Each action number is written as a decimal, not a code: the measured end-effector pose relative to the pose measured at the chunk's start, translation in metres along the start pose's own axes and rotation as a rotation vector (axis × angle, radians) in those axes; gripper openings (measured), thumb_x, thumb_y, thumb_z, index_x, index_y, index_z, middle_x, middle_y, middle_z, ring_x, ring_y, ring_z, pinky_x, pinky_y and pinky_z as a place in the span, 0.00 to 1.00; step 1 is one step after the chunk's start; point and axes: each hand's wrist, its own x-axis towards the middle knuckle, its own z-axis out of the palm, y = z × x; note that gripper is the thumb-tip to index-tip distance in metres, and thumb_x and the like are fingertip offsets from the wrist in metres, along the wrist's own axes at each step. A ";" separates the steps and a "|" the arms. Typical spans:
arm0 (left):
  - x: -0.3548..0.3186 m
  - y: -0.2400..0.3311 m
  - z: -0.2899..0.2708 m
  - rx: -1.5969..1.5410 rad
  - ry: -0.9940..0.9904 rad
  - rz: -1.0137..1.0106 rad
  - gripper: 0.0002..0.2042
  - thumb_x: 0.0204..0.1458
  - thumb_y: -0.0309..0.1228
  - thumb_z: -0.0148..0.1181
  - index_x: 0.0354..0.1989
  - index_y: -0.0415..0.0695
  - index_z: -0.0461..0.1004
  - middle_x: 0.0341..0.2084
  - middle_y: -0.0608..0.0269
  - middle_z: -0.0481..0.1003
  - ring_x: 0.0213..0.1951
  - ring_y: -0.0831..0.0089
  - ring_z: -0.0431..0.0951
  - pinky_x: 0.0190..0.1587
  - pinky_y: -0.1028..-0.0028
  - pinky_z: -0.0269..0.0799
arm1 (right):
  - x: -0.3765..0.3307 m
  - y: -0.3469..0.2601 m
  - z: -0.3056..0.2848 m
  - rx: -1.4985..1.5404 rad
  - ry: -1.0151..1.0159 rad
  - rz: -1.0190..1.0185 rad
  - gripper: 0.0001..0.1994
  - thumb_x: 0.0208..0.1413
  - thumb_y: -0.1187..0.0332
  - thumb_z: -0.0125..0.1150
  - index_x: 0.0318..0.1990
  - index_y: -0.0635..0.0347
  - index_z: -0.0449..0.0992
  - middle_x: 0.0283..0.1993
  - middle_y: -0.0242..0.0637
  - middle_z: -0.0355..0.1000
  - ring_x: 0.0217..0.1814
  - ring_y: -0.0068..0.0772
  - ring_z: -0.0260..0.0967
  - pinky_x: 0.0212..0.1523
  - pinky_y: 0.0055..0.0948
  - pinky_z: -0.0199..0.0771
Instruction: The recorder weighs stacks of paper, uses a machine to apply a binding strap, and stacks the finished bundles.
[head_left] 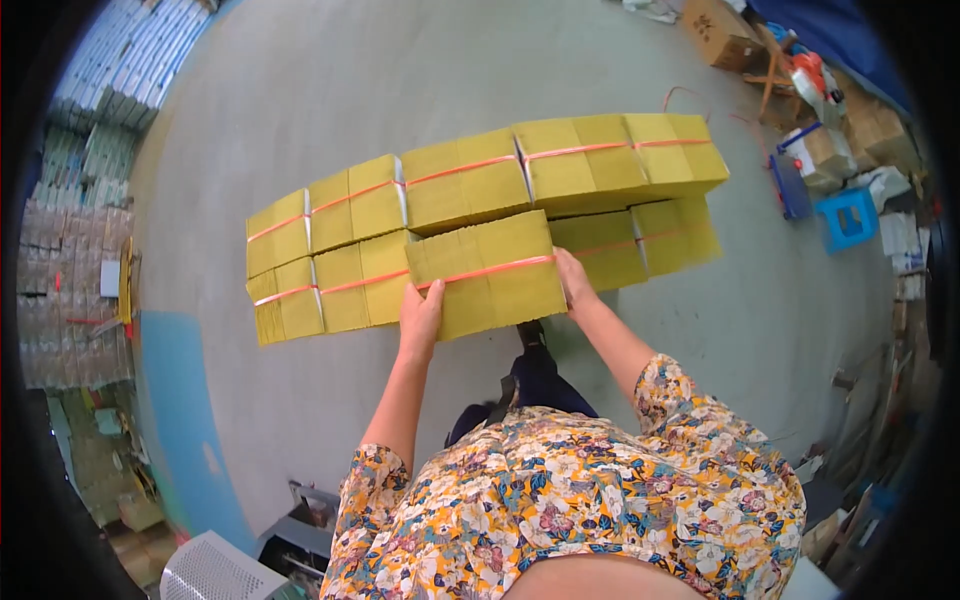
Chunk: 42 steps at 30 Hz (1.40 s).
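Where the grey concrete floor (330, 90) fills the room: stacked goods line the left edge, clutter the right.
Bundles: eight yellow flat-cardboard bundles, each tied with an orange strap, lie in two rows.
Held bundle (487, 274): front row, middle, set slightly askew against its neighbours.
Left hand (420, 312): fingers together, pressed on the bundle's near-left edge.
Right hand (574, 280): gripping its right end; the fingers are hidden.
Stool (848, 217): one, blue plastic, far right.
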 end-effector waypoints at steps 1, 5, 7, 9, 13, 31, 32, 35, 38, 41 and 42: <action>0.007 -0.001 0.006 -0.004 0.014 -0.031 0.22 0.59 0.37 0.53 0.57 0.36 0.62 0.51 0.53 0.70 0.51 0.67 0.70 0.53 0.68 0.66 | 0.009 0.001 -0.001 -0.008 -0.003 0.033 0.19 0.65 0.57 0.44 0.54 0.63 0.69 0.48 0.38 0.71 0.48 0.31 0.70 0.49 0.31 0.70; 0.025 -0.015 0.028 0.265 0.216 0.146 0.30 0.54 0.36 0.57 0.61 0.29 0.57 0.56 0.39 0.66 0.59 0.51 0.67 0.60 0.63 0.61 | 0.031 0.006 -0.003 -0.266 0.160 -0.016 0.19 0.65 0.59 0.43 0.51 0.64 0.71 0.46 0.39 0.72 0.48 0.33 0.68 0.49 0.30 0.68; 0.025 -0.021 0.031 0.419 0.276 0.166 0.35 0.53 0.34 0.58 0.65 0.26 0.51 0.60 0.35 0.61 0.63 0.48 0.61 0.65 0.61 0.56 | 0.032 0.014 -0.008 -0.388 0.213 -0.037 0.18 0.65 0.59 0.43 0.49 0.65 0.72 0.46 0.39 0.72 0.48 0.33 0.68 0.49 0.30 0.68; 0.024 -0.012 0.036 0.428 0.293 0.134 0.36 0.52 0.33 0.59 0.65 0.26 0.51 0.60 0.35 0.62 0.63 0.47 0.61 0.65 0.62 0.56 | 0.037 0.015 -0.010 -0.320 0.253 0.010 0.19 0.65 0.59 0.43 0.49 0.65 0.73 0.46 0.39 0.73 0.48 0.32 0.68 0.50 0.30 0.67; 0.023 -0.007 0.046 0.399 0.319 0.131 0.37 0.50 0.30 0.60 0.65 0.26 0.50 0.61 0.33 0.59 0.64 0.45 0.59 0.66 0.61 0.54 | 0.034 0.007 -0.010 -0.247 0.166 0.051 0.19 0.65 0.59 0.43 0.51 0.66 0.71 0.48 0.39 0.72 0.49 0.32 0.67 0.53 0.30 0.66; -0.091 -0.024 0.007 0.488 0.501 0.403 0.27 0.49 0.36 0.60 0.56 0.34 0.65 0.56 0.42 0.67 0.60 0.50 0.65 0.64 0.61 0.60 | 0.002 -0.010 -0.132 -1.061 0.065 -0.041 0.14 0.63 0.64 0.44 0.44 0.63 0.73 0.37 0.41 0.74 0.39 0.35 0.73 0.38 0.33 0.75; -0.130 -0.035 -0.005 0.418 0.537 0.321 0.27 0.51 0.36 0.59 0.57 0.33 0.64 0.56 0.42 0.67 0.60 0.51 0.65 0.64 0.61 0.60 | 0.019 0.006 -0.102 -1.089 -0.044 -0.050 0.14 0.63 0.64 0.44 0.44 0.63 0.73 0.37 0.41 0.74 0.39 0.35 0.73 0.38 0.33 0.75; -0.267 -0.107 -0.022 0.280 0.594 -0.031 0.26 0.53 0.36 0.56 0.58 0.35 0.64 0.56 0.44 0.68 0.59 0.52 0.67 0.61 0.60 0.63 | 0.023 0.070 -0.060 -1.018 -0.503 0.106 0.14 0.63 0.64 0.45 0.44 0.64 0.73 0.37 0.43 0.74 0.39 0.36 0.73 0.40 0.34 0.76; -0.400 -0.180 0.005 0.183 0.755 -0.277 0.25 0.55 0.39 0.54 0.58 0.36 0.64 0.54 0.45 0.69 0.56 0.50 0.69 0.57 0.58 0.66 | 0.008 0.144 -0.038 -0.933 -0.933 0.306 0.14 0.63 0.65 0.45 0.44 0.65 0.73 0.37 0.45 0.74 0.39 0.38 0.73 0.41 0.35 0.76; -0.494 -0.248 0.044 0.041 0.864 -0.455 0.25 0.55 0.41 0.53 0.58 0.36 0.66 0.52 0.44 0.71 0.54 0.49 0.70 0.56 0.57 0.66 | -0.003 0.235 -0.035 -1.038 -1.090 0.574 0.12 0.61 0.68 0.48 0.44 0.68 0.72 0.37 0.50 0.74 0.35 0.42 0.75 0.37 0.40 0.79; -0.526 -0.258 0.062 0.012 0.933 -0.503 0.25 0.55 0.41 0.53 0.58 0.36 0.66 0.52 0.44 0.71 0.54 0.49 0.70 0.56 0.57 0.66 | -0.077 0.258 -0.009 -1.038 -0.982 0.573 0.11 0.60 0.70 0.49 0.44 0.69 0.72 0.37 0.50 0.74 0.33 0.43 0.76 0.34 0.40 0.80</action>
